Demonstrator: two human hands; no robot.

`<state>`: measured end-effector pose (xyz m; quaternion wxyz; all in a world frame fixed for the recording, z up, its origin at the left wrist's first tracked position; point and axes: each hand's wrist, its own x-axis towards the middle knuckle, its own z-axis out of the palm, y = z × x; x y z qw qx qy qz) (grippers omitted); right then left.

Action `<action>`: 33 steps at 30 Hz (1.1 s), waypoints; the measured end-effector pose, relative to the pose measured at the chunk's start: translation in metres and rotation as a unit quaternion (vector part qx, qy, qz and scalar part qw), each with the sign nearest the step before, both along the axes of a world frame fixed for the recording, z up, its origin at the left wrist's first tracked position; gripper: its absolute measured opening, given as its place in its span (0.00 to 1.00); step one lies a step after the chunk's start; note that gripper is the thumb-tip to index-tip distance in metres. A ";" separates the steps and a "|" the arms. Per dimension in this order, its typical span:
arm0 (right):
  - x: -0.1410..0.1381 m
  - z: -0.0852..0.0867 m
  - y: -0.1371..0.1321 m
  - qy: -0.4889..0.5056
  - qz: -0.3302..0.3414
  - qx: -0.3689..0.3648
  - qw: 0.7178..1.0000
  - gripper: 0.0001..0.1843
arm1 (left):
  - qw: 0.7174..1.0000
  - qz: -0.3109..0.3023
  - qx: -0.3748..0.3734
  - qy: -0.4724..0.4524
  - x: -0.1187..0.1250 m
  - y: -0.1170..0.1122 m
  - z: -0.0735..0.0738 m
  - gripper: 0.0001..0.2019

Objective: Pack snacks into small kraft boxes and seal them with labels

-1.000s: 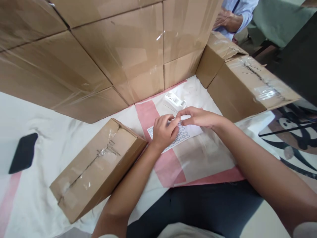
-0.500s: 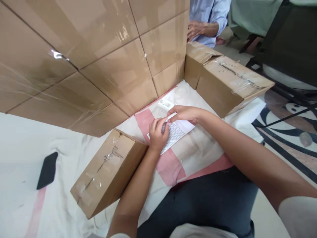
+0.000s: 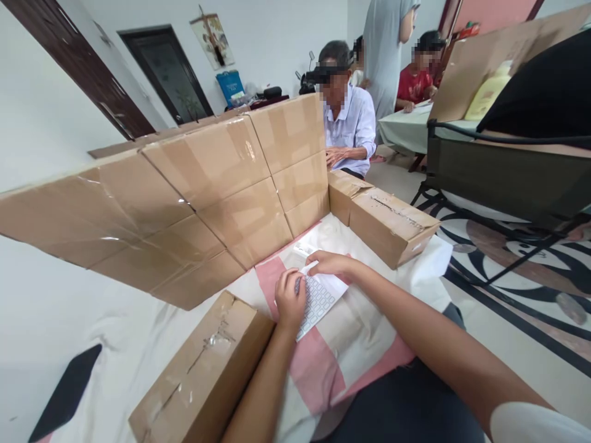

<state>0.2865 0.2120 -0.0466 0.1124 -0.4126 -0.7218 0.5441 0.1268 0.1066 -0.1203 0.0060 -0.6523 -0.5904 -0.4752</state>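
Note:
A white sheet [image 3: 317, 303] printed with rows of dark-outlined rounded boxes, like a label sheet, lies tilted on the pink-and-white cloth [image 3: 318, 363]. My left hand [image 3: 290, 296] is curled over its left side, fingers bent and thumb against the sheet. At its far edge my right hand [image 3: 329, 263] pinches with thumb and fingers, close to my left fingertips. A narrow white strip or raised edge shows between the hands; I cannot tell which. Just beyond my right hand sits a small white object [image 3: 302, 248], partly covered.
A wall of taped cardboard boxes [image 3: 221, 203] stands ahead. Single cartons flank the cloth at left [image 3: 198, 363] and right [image 3: 392, 218]. A dark flat object [image 3: 69, 394] lies far left. Behind the wall sits a person in a light blue shirt [image 3: 355, 126]; other people are farther back. A folding bed [image 3: 503, 175] stands right.
The view has tilted up, bringing the room and several people into sight. Both hands stay at the sheet with nearly the same grip.

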 end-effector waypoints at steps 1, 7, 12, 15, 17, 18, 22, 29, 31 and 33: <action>0.000 0.001 0.001 -0.011 -0.003 0.016 1.000 0.14 | 1.000 0.000 0.004 -0.003 0.000 0.000 0.000 0.09; 0.009 0.009 0.012 -0.140 0.025 0.130 0.981 0.19 | 0.999 -0.019 0.033 -0.013 -0.001 0.002 -0.002 0.10; 0.024 0.008 0.017 -0.249 -0.003 0.187 0.950 0.24 | 0.999 -0.014 0.024 -0.041 -0.003 0.003 -0.007 0.10; 0.027 0.012 0.013 -0.293 -0.036 0.231 0.927 0.22 | 0.996 0.009 0.015 -0.082 -0.002 0.005 -0.011 0.10; 0.025 0.015 0.010 -0.299 -0.063 0.283 0.909 0.22 | 0.993 0.022 0.010 -0.114 0.000 0.005 -0.013 0.12; 0.023 0.015 0.008 -0.285 -0.070 0.316 0.902 0.21 | 0.991 0.024 0.006 -0.133 0.000 0.006 -0.014 0.14; 0.011 0.009 0.001 -0.116 0.048 0.319 0.939 0.18 | 0.978 0.012 -0.013 -0.207 0.001 0.005 -0.013 0.17; -0.010 -0.008 -0.015 -0.039 0.071 0.326 0.942 0.09 | 0.974 0.022 -0.014 -0.226 -0.003 0.007 -0.013 0.17; -0.014 -0.008 -0.017 -0.065 0.054 0.351 0.933 0.08 | 0.975 0.027 -0.020 -0.221 -0.001 0.008 -0.011 0.17; -0.017 -0.007 -0.019 -0.083 0.044 0.369 0.924 0.08 | 0.974 0.036 -0.023 -0.222 0.005 0.005 -0.004 0.18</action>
